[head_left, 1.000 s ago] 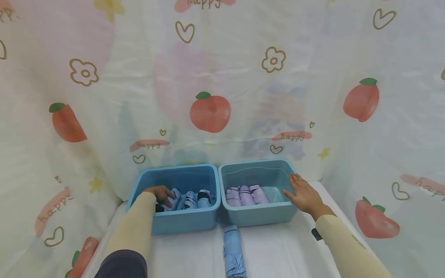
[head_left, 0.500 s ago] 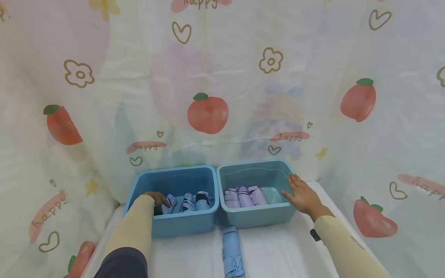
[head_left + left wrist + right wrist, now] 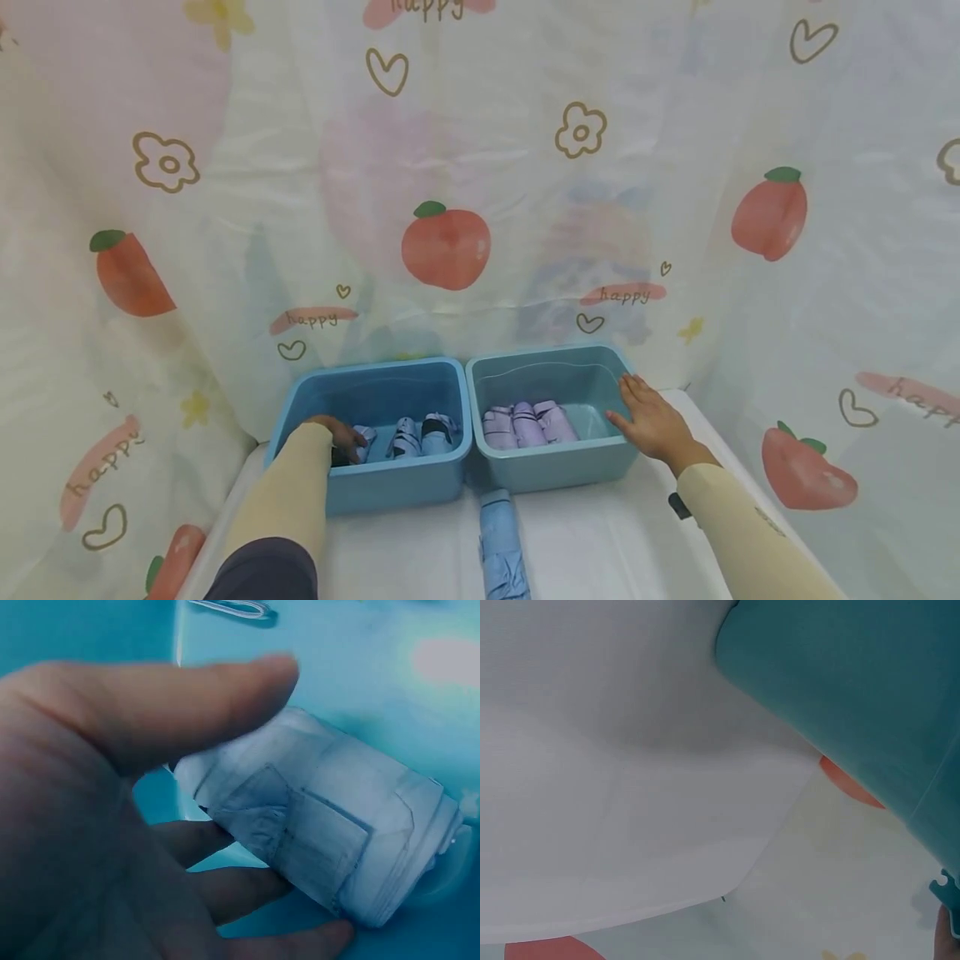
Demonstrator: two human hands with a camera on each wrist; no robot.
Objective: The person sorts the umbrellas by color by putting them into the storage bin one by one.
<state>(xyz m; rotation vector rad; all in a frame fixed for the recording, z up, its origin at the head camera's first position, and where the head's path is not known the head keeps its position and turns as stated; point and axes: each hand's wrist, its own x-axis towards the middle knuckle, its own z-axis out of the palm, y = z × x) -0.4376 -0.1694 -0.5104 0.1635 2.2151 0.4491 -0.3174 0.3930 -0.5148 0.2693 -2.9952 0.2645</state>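
Observation:
My left hand (image 3: 343, 437) is down in the left blue bin (image 3: 393, 492), at a light-blue folded umbrella (image 3: 322, 817). In the left wrist view the thumb lies straight above the umbrella, and the fingertips touch its lower side. Two more folded umbrellas with dark bands, one of them the rightmost umbrella (image 3: 437, 433), lie to its right. My right hand (image 3: 654, 421) rests with straight fingers against the right rim of the green-blue bin (image 3: 555, 477). Inside that bin are three purple folded umbrellas (image 3: 529, 425), side by side.
A blue folded umbrella (image 3: 502, 546) lies on the white tabletop (image 3: 592, 542) in front of the bins. Both bins stand side by side against a printed curtain (image 3: 525, 167). A small dark object (image 3: 679, 506) shows beside the right sleeve.
My left hand and the umbrella at it have shifted a little left and nearer within the left bin. The right hand has stayed at the bin's rim. The head view has turned slightly.

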